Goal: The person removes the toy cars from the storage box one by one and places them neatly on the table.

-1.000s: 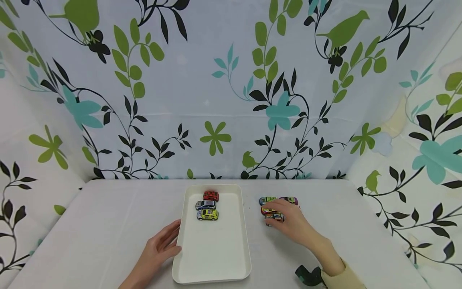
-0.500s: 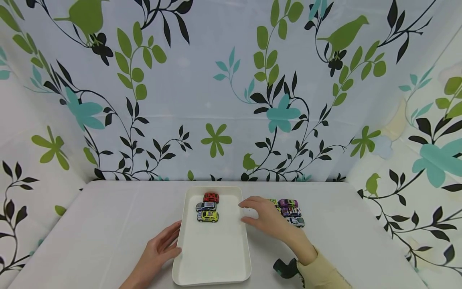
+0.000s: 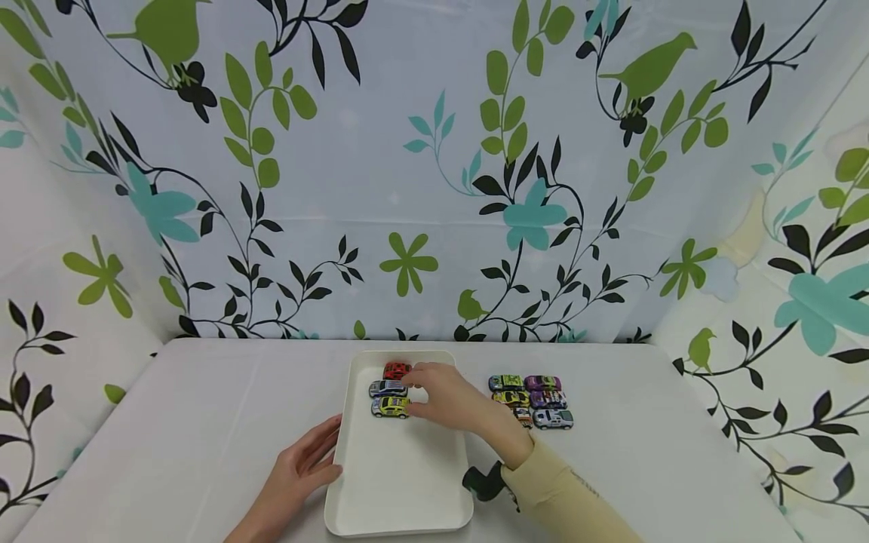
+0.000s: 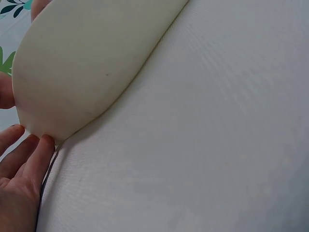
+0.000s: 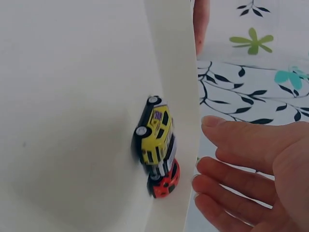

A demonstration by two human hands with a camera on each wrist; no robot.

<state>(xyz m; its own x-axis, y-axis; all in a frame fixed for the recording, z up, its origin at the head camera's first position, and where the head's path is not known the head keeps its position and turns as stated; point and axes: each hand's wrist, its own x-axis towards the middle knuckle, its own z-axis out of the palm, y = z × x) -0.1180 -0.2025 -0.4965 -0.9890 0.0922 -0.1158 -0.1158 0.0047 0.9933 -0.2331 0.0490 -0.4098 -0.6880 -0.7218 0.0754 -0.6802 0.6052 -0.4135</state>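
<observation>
Holds right hand [image 3: 448, 400] over white tray [image 3: 397, 490], thumb and fingers parted and empty, just beside red car [image 3: 395, 369], silver car [image 3: 385, 388] and yellow car [image 3: 387, 407] lined up toward its far end; cannot tell whether touching. Rests left hand [image 3: 295, 467], loosely extended, against tray's left wall. Has six more cars [image 3: 508, 398] on surface [image 3: 624, 430] beyond tray's right side.

Booth-like workspace, leaf-and-bird printed hangings [image 3: 339, 173] on three sides, white table [image 3: 251, 392]
</observation>
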